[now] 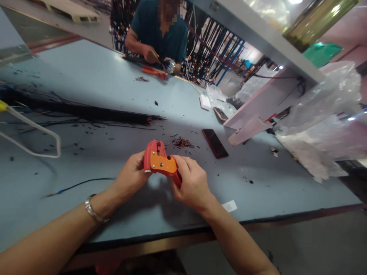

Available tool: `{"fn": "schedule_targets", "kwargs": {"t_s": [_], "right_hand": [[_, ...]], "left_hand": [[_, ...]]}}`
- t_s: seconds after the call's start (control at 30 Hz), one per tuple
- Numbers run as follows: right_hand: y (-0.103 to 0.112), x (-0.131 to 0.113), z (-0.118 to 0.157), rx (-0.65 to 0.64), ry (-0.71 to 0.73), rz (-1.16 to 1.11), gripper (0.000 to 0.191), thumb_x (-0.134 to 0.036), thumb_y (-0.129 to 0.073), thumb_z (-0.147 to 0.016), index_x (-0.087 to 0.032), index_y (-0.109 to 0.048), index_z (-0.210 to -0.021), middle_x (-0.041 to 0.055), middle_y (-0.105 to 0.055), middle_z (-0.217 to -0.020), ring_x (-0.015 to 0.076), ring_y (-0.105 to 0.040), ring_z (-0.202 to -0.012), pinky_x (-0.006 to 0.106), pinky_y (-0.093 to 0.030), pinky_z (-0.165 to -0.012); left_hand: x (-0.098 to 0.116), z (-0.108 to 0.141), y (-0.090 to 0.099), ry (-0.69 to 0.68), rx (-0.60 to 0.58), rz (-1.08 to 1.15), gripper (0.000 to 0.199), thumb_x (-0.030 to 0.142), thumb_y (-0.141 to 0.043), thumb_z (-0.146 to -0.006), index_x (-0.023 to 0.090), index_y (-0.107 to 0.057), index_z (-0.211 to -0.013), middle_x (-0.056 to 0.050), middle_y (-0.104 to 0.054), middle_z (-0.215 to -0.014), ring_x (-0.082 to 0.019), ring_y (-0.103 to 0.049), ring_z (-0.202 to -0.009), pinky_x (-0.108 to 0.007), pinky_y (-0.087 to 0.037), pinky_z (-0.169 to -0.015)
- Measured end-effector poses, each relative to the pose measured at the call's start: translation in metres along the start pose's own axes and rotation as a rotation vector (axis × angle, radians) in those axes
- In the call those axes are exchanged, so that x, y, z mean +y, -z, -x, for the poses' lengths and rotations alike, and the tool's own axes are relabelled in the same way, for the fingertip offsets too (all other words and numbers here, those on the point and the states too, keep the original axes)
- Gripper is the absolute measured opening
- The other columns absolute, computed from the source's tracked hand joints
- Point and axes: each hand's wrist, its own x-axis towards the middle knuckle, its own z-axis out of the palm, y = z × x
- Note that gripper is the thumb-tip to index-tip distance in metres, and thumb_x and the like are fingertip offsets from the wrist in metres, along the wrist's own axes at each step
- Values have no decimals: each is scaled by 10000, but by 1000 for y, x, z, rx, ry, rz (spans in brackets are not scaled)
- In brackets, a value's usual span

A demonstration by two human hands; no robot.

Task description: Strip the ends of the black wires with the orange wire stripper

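Right hand (190, 181) had its fingers wrapped round the handle of a red-and-orange wire stripper (163, 163), up over the worktop (57, 217). Left hand (132, 173) was right at the head end, fingers mostly hidden, so couldn't tell if they gripped anything. Wire scraps (182, 143) and a phone (215, 143) lay just beyond.

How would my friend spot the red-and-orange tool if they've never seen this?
Find the big grey table, then its near side. There, the left hand and right hand hold the tool between them. It's red with an orange side plate and, unlike the reddish thing lying across the table, it's in two hands.
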Motion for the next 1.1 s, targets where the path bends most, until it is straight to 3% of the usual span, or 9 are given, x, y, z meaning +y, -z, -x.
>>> {"fn": "schedule_targets", "kwargs": {"t_s": [0.27,0.5,0.73,0.83,0.97,1.1], "right_hand": [[-1,2,2,-47,-28,24,387,-201,-480,-795,-121,-527,-1170,145,-652,-984,261,-605,-890,379,-502,-779],[-9,5,2,-158,-123,108,252,-200,-491,-743,-164,-546,-987,89,-646,-852,211,-597,-716,296,-438,-635],[-9,7,-3,-220,-175,171,132,-220,-503,-768,-181,-537,-889,67,-650,-787,190,-597,-642,267,-380,-558],[-9,11,-6,-254,-214,200,141,-228,-509,-788,-174,-552,-912,77,-666,-809,197,-613,-650,271,-382,-559],[-10,20,-9,-292,-289,265,180,-241,-526,-798,-162,-579,-951,91,-678,-833,215,-629,-670,279,-393,-570],[-12,24,-10,-299,-316,250,226,-241,-536,-790,-153,-597,-990,104,-683,-858,233,-640,-703,292,-426,-600]], "left_hand": [[-2,0,0,-20,-39,-30,135,279,-650,-706,153,-687,-737,-43,-699,-759,-171,-565,-707,-283,-487,-699],[-9,-2,-4,67,-5,-11,262,415,-660,-706,166,-596,-654,16,-521,-569,-123,-424,-557,-235,-394,-543],[-15,-7,-10,100,19,26,344,476,-666,-695,173,-525,-616,56,-419,-531,-96,-335,-510,-213,-315,-489],[-14,-11,-11,117,12,-19,319,456,-650,-700,166,-547,-616,46,-451,-528,-101,-372,-505,-213,-326,-491],[-11,-16,-8,70,26,-246,188,314,-569,-698,156,-667,-727,17,-597,-597,-136,-496,-568,-222,-389,-565],[-13,-20,-6,16,34,-380,246,267,-504,-678,163,-705,-774,5,-639,-617,-164,-542,-606,-235,-410,-602]]}}
